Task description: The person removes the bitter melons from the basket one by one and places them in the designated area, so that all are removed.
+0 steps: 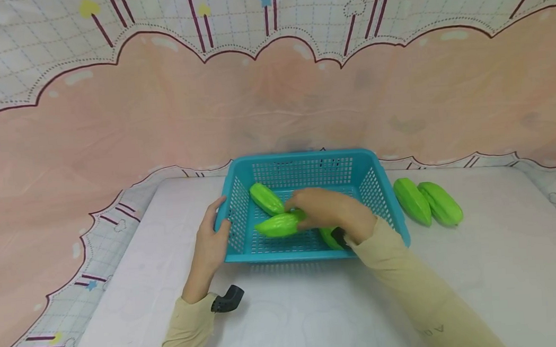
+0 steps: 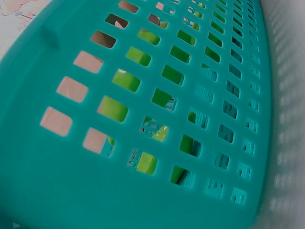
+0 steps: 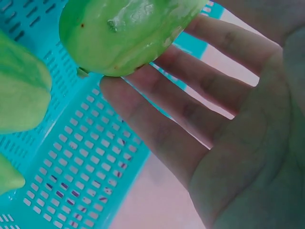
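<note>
A blue perforated basket point(image 1: 309, 255) holds several ridged green fruits. My right hand point(image 1: 328, 207) reaches inside and holds one green fruit point(image 1: 278, 225) by its right end. Its fingertips lie along that fruit's edge in the right wrist view. Another green fruit point(image 1: 267, 198) lies behind the held one. A further green fruit point(image 1: 328, 237) is partly hidden under my right wrist. My left hand point(image 1: 213, 241) rests on the basket's left rim, fingers and thumb spread along it. The left wrist view shows the basket's side wall point(image 2: 62, 176), with green fruit through its holes; no fingers show there.
Two more green fruits point(image 1: 412, 201) point(image 1: 441, 204) lie side by side on the white table point(image 1: 286, 311), just right of the basket. Behind the table hangs a peach cloth point(image 1: 274, 110) with a printed border. A black wrist camera point(image 1: 227, 299) is strapped at the left sleeve.
</note>
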Motion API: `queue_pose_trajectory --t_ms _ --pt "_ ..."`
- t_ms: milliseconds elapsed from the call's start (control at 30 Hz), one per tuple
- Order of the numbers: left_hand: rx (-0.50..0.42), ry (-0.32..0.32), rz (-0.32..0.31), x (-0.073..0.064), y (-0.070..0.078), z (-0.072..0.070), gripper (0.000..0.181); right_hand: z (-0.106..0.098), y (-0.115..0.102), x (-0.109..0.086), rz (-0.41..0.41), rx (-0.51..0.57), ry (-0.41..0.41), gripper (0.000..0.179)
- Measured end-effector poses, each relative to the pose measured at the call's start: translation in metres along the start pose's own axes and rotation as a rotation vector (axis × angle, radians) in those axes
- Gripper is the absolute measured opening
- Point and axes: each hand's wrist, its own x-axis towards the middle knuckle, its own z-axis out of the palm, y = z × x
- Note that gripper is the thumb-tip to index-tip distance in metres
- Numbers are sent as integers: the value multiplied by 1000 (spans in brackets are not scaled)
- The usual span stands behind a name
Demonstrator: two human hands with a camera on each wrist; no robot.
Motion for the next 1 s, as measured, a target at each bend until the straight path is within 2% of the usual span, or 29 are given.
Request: queue_pose_trajectory --t_ms 600,1000 --pt "2 9 -4 -1 1 1 52 -7 9 -29 -19 9 94 39" --pt "-3 0 -15 -1 1 1 52 -4 21 -44 33 83 134 42"
